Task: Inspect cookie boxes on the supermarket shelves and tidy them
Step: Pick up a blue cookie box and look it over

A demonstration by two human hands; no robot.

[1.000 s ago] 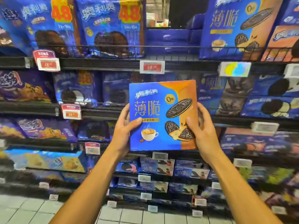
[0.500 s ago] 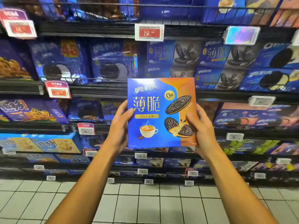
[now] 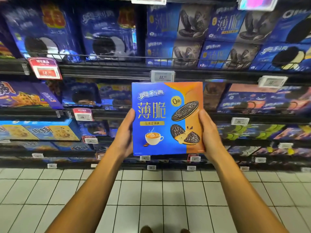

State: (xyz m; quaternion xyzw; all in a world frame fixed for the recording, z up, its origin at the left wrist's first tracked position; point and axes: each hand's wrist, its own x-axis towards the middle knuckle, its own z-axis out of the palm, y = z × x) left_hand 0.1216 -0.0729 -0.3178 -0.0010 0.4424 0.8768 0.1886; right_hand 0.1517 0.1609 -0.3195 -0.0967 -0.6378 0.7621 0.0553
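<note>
Cookie box (image 3: 161, 118), flat glossy cardboard rectangle

Shelves (image 3: 104, 71): dark tiers holding blue cookie boxes (image 3: 176, 32).
Floor (image 3: 151, 199): pale tiles below the shelves.

fingers (image 3: 201, 115) behind cookie box (image 3: 166, 118), blurred price tags (image 3: 162, 76)

Dark shelving (image 3: 104, 71) — white tile floor (image 3: 151, 190).
</note>
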